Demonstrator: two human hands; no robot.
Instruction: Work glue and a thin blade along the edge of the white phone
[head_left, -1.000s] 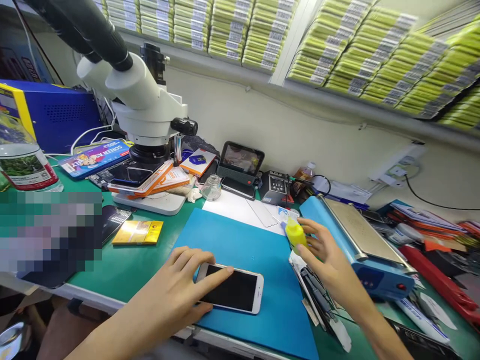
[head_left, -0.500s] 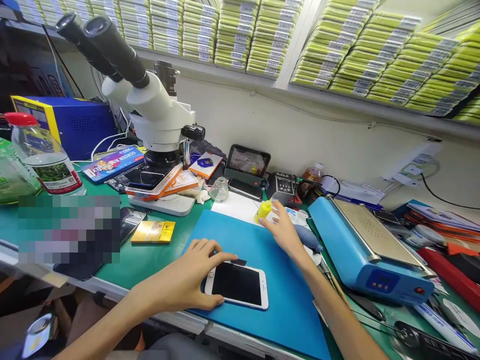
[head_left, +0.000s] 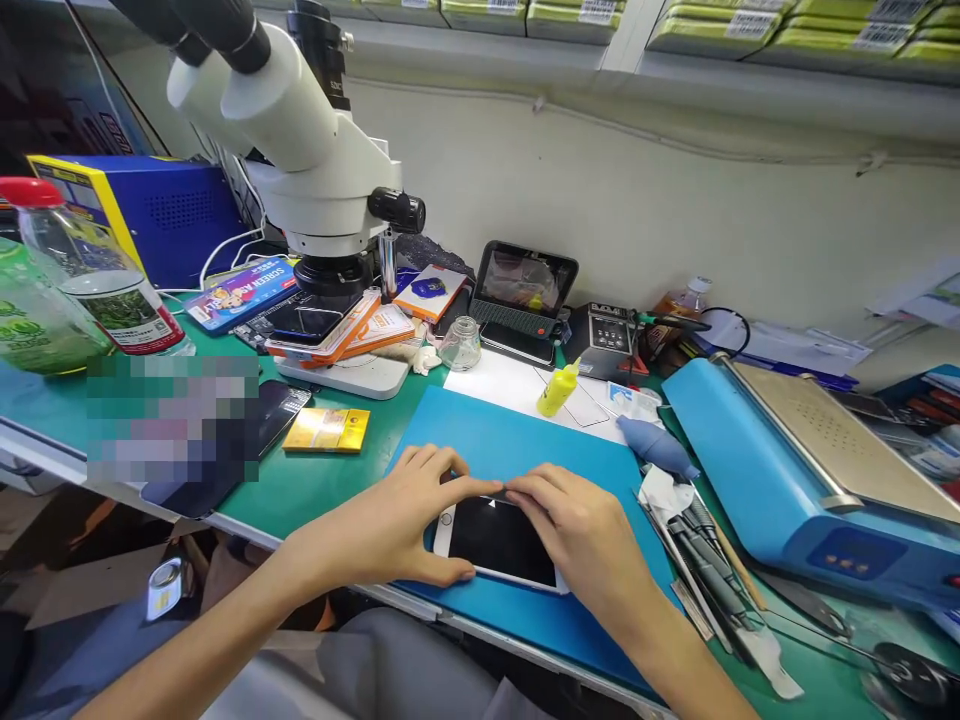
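Note:
A white smartphone [head_left: 501, 545] with a dark screen lies face up on the blue mat [head_left: 450, 420]. My left hand [head_left: 409, 510] grips it at its left part, thumb on the near edge and index finger along the far edge. My right hand [head_left: 581, 525] is over the phone's right part, its fingertips pinched on a thin black piece [head_left: 496, 493] at the far edge, close to my left index fingertip. My right fingers cover most of that piece. Behind the mat, a yellow dropper bottle [head_left: 556, 390] stands on white paper.
A microscope [head_left: 300, 150] stands at the back left, near a drink bottle [head_left: 112, 290]. The yellow packet [head_left: 326, 430] lies left of the mat. To the right are a blue air blower [head_left: 656, 447], several hand tools [head_left: 709, 570] and a blue heating plate machine [head_left: 787, 480].
My right hand has left the yellow bottle and come to the phone's far edge, where it now pinches the black piece. My left hand stays on the phone. The view has tilted down.

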